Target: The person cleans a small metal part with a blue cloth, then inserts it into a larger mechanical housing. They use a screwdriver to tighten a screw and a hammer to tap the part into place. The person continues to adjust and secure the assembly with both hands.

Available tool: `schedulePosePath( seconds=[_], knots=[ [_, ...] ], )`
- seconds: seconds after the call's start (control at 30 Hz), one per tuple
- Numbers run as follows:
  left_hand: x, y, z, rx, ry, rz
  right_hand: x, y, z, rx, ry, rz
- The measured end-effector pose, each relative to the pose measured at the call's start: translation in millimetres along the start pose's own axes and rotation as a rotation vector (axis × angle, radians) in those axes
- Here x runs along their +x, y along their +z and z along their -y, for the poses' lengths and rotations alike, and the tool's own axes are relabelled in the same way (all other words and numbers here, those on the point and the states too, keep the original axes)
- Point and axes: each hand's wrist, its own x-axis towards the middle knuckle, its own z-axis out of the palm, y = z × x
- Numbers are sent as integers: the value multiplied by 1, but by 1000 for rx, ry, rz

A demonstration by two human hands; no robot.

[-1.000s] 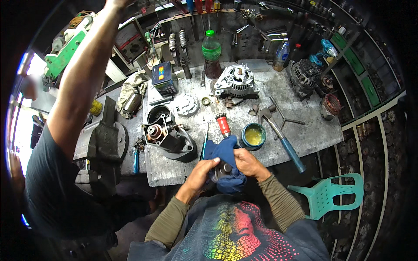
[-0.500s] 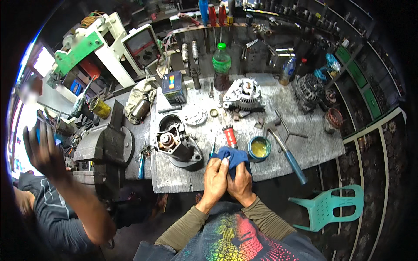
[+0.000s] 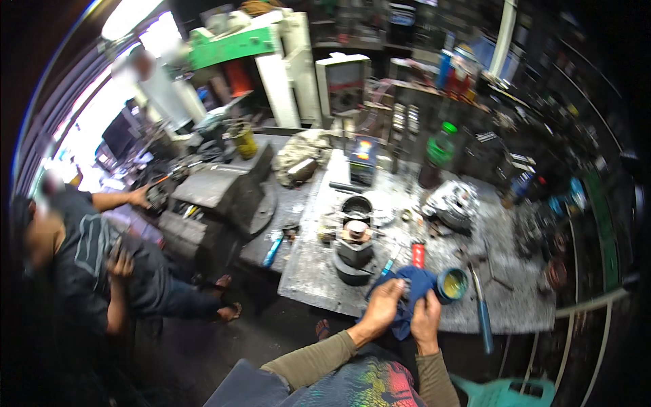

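Observation:
Near the front edge of the bench, a dark blue cloth [image 3: 422,279] is bunched between my hands. My left hand [image 3: 382,303] pinches its left side, with the thumb on top; a small greyish piece seems to show in the folds there, too blurred to name. My right hand [image 3: 426,317] grips the cloth's right side with bent fingers. Just right of the cloth stands an open blue tub of yellowish grease [image 3: 452,285]. Behind the cloth is a small red cylinder [image 3: 418,255]. A metal motor housing [image 3: 354,249] stands to the left, beside a thin blue-handled tool [image 3: 390,262].
A blue-handled hammer [image 3: 483,313] overhangs the bench's front edge. Farther back are an alternator [image 3: 453,205], a green-capped bottle [image 3: 441,146] and a dark box [image 3: 363,161]. A bench vise [image 3: 213,190] stands left, near another person [image 3: 88,251]. A teal chair [image 3: 505,392] is at lower right.
My view has swung left, so the bench sits farther right. My hands have moved apart a little and the cloth is spread wider. The other person's raised arm has come down.

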Motion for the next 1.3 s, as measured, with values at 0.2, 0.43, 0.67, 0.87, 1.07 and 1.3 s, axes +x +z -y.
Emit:
schedulePosePath(
  seconds=[0.2,0.43,0.67,0.87,1.07,1.3],
  knots=[
    [3,12,1,116,-97,-195,-3,24,11,-178,20,-183],
    [16,-1,-4,-532,-333,-144,-25,25,6,292,182,43],
    [16,-7,-2,405,-179,90,-33,14,24,-507,-322,461],
    [-7,2,-22,21,149,187,-18,0,26,1032,608,192],
    [-6,-6,-4,175,34,-8,-29,6,0,-260,-322,459],
    [-29,-38,-25,-605,-313,-368,51,-34,47,-732,-292,307]
  ],
)
